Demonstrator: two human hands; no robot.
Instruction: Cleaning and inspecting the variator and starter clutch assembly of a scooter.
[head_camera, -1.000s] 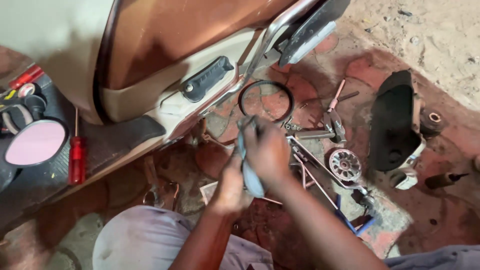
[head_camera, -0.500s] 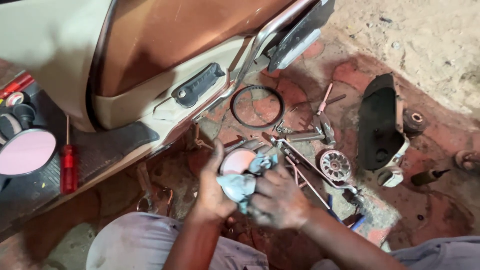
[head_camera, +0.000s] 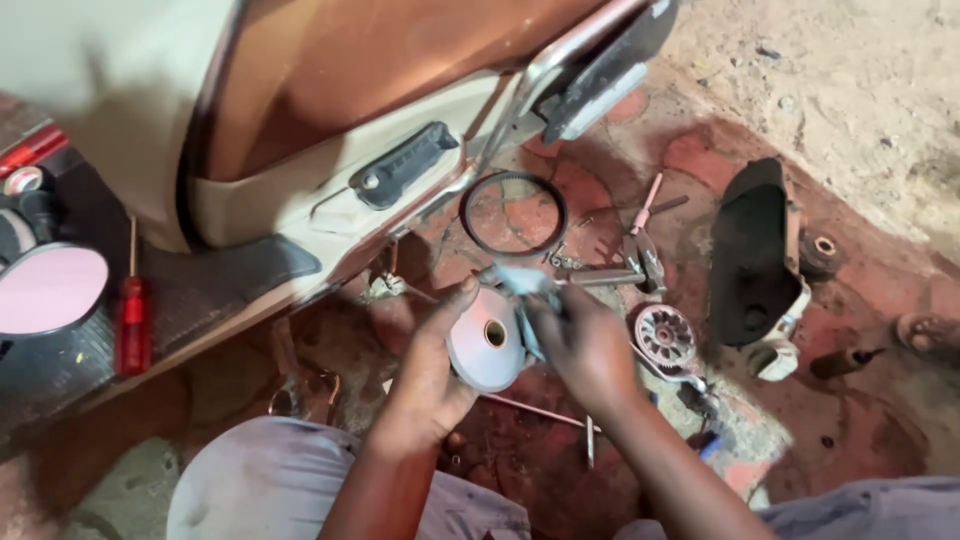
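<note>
Floor (head_camera: 860, 90) rough concrete, sandy grey at top right corner, stained red-brown and oily in middle. Scooter body (head_camera: 300, 110), cream and brown, fills top left. Black footboard (head_camera: 70, 370) along left edge, red screwdriver (head_camera: 131, 322) and round mirror (head_camera: 48, 288) on it. Black rubber ring (head_camera: 514, 213) on floor near centre. Black cover (head_camera: 752, 255) toward right edge. Light dim, warm

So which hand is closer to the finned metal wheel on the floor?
The right hand. It sits just left of the finned wheel, almost touching it. The left hand is farther off, holding the round disc.
</note>
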